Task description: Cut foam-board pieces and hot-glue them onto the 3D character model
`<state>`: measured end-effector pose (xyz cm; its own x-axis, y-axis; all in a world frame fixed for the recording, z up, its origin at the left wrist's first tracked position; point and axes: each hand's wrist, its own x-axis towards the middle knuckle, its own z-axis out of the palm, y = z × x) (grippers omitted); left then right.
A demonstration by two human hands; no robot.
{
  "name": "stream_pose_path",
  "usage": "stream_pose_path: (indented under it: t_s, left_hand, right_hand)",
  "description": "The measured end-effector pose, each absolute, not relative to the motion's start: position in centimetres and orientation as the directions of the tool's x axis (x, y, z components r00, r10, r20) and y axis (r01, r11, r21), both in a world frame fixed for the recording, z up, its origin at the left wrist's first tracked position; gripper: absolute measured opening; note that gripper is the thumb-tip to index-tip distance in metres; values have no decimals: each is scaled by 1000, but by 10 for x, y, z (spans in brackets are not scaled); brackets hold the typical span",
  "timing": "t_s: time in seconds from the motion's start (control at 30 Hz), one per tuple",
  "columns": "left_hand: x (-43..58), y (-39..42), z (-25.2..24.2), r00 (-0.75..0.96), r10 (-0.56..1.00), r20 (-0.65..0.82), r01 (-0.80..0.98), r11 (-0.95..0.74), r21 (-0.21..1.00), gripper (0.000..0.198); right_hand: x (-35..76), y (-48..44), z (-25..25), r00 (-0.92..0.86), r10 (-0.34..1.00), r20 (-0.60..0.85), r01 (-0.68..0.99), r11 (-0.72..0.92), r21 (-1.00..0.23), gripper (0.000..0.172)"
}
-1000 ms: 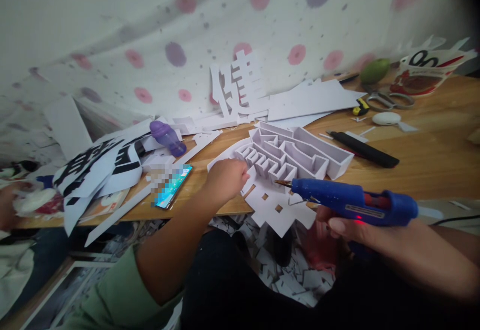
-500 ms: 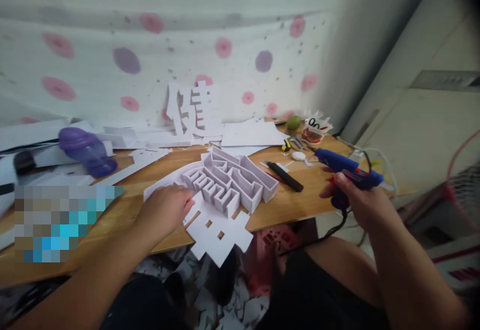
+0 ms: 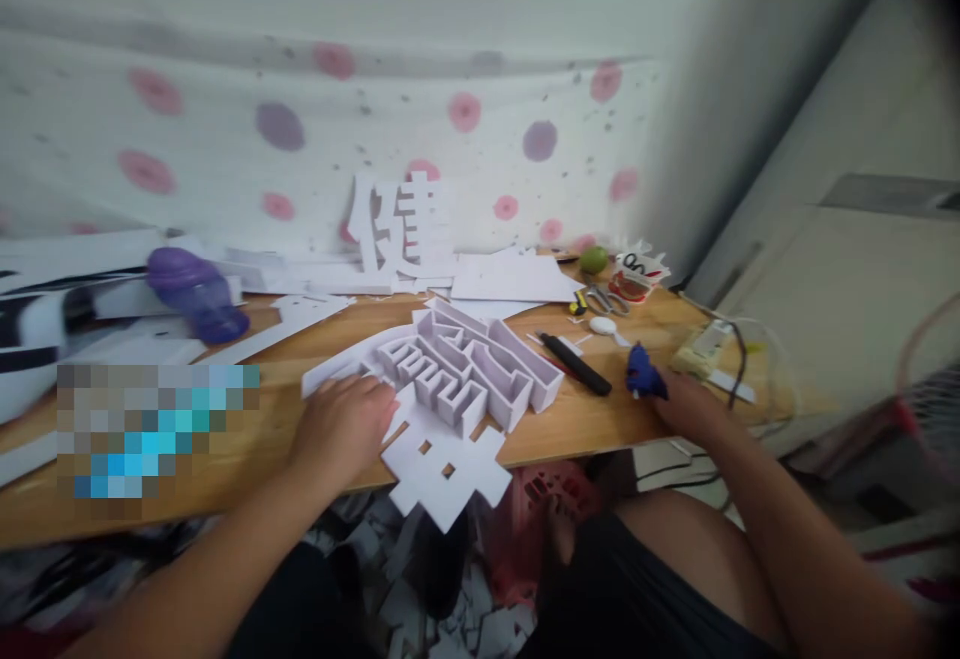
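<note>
White foam-board character pressed by loosely open left hand, right hand wrapped around blue glue gun

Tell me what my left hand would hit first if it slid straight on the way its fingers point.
Probably the white walled letter model: the left hand rests on the paper cutout, pointing at the model's near wall, though depth is unclear.

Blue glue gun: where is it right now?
Head view: the blue glue gun is toward the right end of the wooden table, against the right hand, between the black cutter and the cables.
</note>
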<state>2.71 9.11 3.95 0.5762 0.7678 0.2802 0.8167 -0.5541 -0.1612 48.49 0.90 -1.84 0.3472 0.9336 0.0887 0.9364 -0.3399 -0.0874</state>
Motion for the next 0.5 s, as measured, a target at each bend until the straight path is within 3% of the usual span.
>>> stream_pose_path:
  t_s: [0.2,0.3,0.43,0.5]
  left_hand:
    - [27,81,27,512,776,369,857,-494,-149,28]
    - [24,78,18,481,774,411,872,-471,-132,28]
    - [23,76,15,459,760,461,876,-473,-93,31]
    - [23,75,15,448,748,490,875,-480,-67,30]
  right_hand:
    - [488,10,-18,334,926,179,943,-327,-70,39]
    - [453,9,5,204,928,312,977,-175,-118,40]
    - [380,16,43,-65,921,385,976,139,-168,33]
    - [356,29,49,-43,919,393,983,109,-149,33]
